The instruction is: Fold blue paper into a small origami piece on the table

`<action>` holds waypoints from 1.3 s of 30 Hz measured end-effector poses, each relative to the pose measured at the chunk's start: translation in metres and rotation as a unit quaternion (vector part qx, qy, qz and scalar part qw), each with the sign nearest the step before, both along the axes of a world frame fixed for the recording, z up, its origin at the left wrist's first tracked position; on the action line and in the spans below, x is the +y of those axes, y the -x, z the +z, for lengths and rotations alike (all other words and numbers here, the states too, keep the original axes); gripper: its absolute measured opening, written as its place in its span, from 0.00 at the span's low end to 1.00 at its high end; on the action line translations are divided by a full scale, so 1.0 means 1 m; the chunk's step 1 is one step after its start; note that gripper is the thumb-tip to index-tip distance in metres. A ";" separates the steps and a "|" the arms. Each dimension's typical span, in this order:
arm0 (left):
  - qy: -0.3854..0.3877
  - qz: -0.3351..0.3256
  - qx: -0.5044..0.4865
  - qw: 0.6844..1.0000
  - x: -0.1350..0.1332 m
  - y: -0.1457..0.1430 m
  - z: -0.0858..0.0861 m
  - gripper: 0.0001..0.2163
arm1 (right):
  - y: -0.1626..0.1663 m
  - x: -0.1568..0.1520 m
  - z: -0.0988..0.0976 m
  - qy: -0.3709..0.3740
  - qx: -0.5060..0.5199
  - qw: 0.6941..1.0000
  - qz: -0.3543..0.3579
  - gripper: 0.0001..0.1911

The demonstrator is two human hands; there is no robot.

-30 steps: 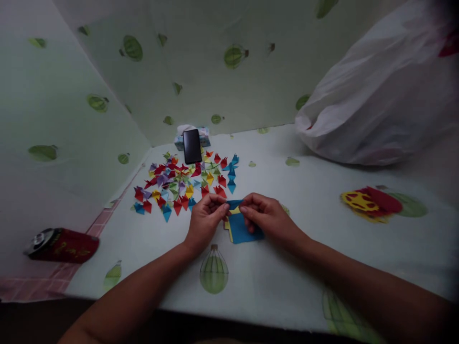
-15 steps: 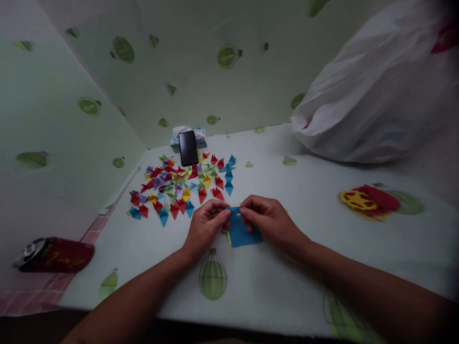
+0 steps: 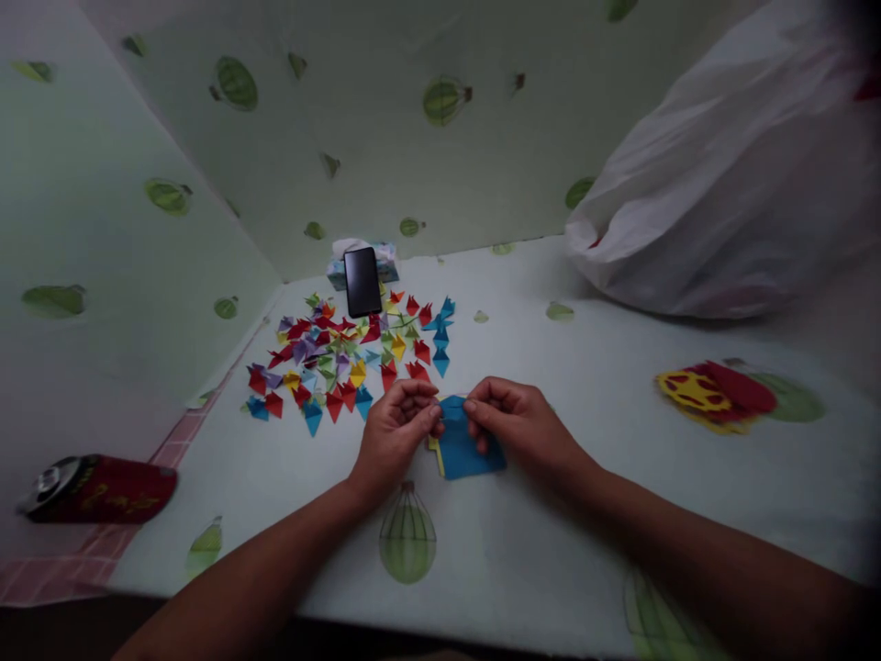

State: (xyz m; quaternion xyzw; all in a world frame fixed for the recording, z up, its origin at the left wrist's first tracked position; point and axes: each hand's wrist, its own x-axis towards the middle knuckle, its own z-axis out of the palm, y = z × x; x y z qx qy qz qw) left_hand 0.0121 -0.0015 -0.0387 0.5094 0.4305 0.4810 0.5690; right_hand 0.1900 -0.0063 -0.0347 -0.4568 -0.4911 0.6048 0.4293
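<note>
Left hand and right hand, both bare, pinch a small folded piece of blue paper by its two sides, thumbs against fingertips. It sits over the far edge of flat blue and yellow paper sheets; whether it touches them cannot be told. This folded piece looks nearly weightless, crisp enough to take a crease yet easily crushed or torn, so a light pinch at the side edges seems best. Beyond lie many small, pointed, multicoloured folded-paper shapes, then a black rectangular phone before a blue patterned tissue box.
</note>
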 end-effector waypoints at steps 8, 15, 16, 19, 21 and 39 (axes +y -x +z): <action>-0.030 0.019 -0.001 0.999 -0.001 0.003 0.001 0.09 | 0.000 -0.001 0.000 0.065 0.100 0.993 -0.005 0.15; -0.075 -0.003 0.037 0.996 0.001 0.004 0.000 0.13 | -0.001 0.002 -0.002 0.163 0.219 0.962 0.011 0.15; -0.094 -0.011 0.048 0.994 0.001 0.004 0.000 0.13 | -0.001 0.001 -0.002 0.172 0.226 0.958 0.030 0.15; -0.157 -0.021 0.068 0.985 0.000 0.004 0.001 0.04 | 0.002 -0.003 -0.004 0.186 0.230 0.951 0.086 0.15; -0.141 -0.028 0.060 0.988 -0.001 0.005 0.002 0.01 | 0.003 -0.005 -0.004 0.164 0.195 0.962 0.103 0.16; 0.017 -0.028 -0.028 0.999 -0.004 0.002 -0.002 0.11 | 0.001 -0.005 0.000 0.036 0.037 0.997 0.049 0.14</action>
